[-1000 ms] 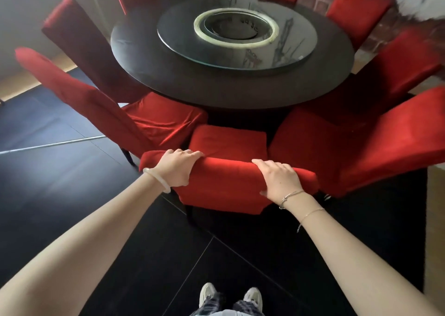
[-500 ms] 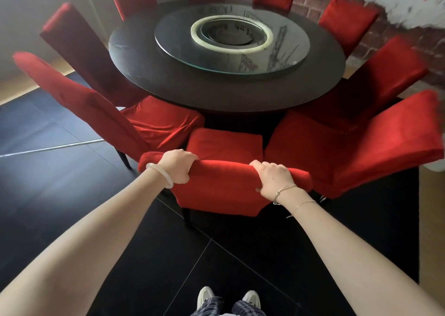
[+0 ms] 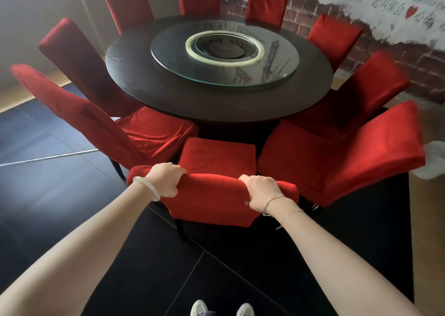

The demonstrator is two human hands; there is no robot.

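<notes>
Both hands were clamped on the top of the red chair [image 3: 216, 202], the left hand [image 3: 166, 179] near one corner and the right hand [image 3: 261, 190] near the other. The chair stood at the round desk [image 3: 134, 84], between two others.

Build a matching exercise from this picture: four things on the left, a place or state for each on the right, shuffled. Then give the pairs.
1. left hand
2. right hand
3. glass turntable
4. shoes

A. lies on the round table
B. grips the chair back, thin bracelets on the wrist
C. stand on the dark floor
D. grips the chair back, pale bangle on the wrist

Pairs: 1-D, 2-B, 3-A, 4-C
</notes>
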